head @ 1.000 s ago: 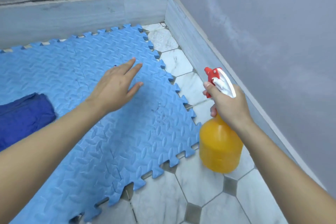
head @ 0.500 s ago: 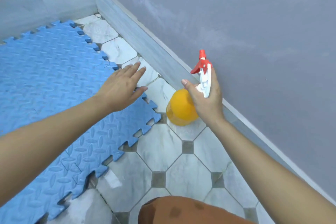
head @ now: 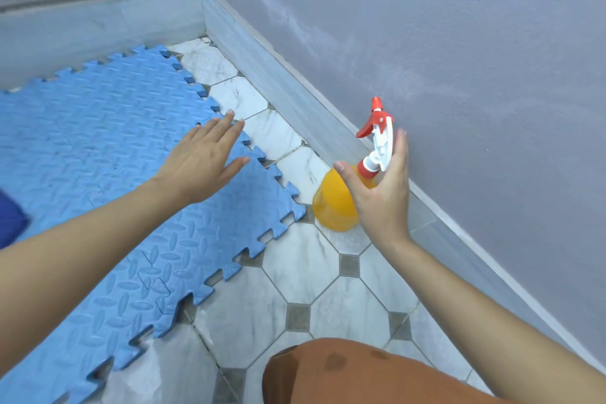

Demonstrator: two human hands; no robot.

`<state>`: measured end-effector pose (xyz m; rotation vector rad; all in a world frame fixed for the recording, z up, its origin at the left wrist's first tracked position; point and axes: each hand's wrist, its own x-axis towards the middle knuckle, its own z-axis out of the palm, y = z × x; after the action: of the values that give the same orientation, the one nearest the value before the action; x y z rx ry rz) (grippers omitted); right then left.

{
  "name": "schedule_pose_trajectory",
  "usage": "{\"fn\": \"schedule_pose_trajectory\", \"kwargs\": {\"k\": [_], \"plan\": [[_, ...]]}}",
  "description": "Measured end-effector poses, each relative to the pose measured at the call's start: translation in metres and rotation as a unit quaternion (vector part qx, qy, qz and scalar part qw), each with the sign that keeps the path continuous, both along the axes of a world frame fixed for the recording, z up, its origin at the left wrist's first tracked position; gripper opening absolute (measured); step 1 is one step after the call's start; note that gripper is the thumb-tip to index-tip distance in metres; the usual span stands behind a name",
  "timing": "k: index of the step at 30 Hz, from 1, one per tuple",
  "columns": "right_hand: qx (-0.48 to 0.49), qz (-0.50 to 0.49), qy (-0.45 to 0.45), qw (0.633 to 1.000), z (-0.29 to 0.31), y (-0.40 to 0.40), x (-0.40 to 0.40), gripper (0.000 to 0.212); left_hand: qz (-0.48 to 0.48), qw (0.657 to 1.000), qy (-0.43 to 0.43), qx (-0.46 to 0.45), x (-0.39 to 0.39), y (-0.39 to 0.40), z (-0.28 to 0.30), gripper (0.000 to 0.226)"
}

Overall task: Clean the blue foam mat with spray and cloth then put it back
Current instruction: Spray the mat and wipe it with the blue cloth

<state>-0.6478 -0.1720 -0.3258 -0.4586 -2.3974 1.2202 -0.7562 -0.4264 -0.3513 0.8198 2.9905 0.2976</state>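
Observation:
The blue foam mat (head: 98,141), with jigsaw edges and a ribbed pattern, lies on the tiled floor at the left. My left hand (head: 203,161) hovers flat over its right edge, fingers spread and holding nothing. The spray bottle (head: 334,203) has an orange body and a red-and-white trigger head. It stands on the tiles by the wall's skirting, just right of the mat's corner. My right hand (head: 383,197) is beside its neck with thumb and fingers spread apart, not gripping it. A dark blue cloth (head: 10,223) shows at the left edge, on the mat.
White marble floor tiles (head: 295,275) with small grey squares run between the mat and the grey wall (head: 459,59). A pale skirting (head: 295,92) lines both walls to the corner. My knee in orange-brown fabric (head: 360,374) fills the bottom middle.
The spray bottle went from being held over the mat's edge to standing on the tiles by the wall. My right hand's fingers have opened off it. My left hand stayed over the mat.

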Motion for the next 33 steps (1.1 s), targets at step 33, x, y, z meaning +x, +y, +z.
{"fn": "schedule_pose_trajectory", "kwargs": {"k": [33], "plan": [[0.382, 0.468, -0.137, 0.785, -0.125, -0.299, -0.174, 0.084, 0.494, 0.862, -0.114, -0.012, 0.067, -0.296, -0.126, 0.074]]}}
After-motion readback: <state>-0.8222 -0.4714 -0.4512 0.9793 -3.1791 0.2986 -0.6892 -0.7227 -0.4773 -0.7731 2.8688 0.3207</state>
